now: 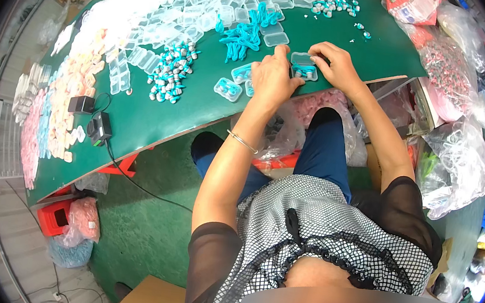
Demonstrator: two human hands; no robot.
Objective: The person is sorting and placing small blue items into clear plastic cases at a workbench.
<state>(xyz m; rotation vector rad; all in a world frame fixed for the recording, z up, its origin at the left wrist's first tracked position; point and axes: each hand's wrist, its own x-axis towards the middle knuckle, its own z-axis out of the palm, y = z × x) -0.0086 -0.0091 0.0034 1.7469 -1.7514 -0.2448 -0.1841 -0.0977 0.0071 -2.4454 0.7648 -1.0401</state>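
Note:
In front of me at the table's near edge stands a small clear plastic case (pixel 304 71), its lid folded back and bright blue pieces inside. My left hand (pixel 274 77) grips it from the left, thumb by the near corner and fingers at the far side. Curled fingers of my right hand (pixel 335 66) hold its far right corner at the lid. Left of my left hand lie more small cases with blue contents, one of them a filled case (pixel 227 89); another is partly hidden behind that hand. Beyond are bundled blue cords (pixel 242 42).
A heap of blue-and-grey striped plugs (pixel 171 72) lies left on the green table (pixel 199 108), with more striped plugs (pixel 334 6) far right. Many empty clear cases (pixel 194 16) spread across the back. A black adapter (pixel 99 127) trails a cable. Plastic bags (pixel 454 73) crowd the right side.

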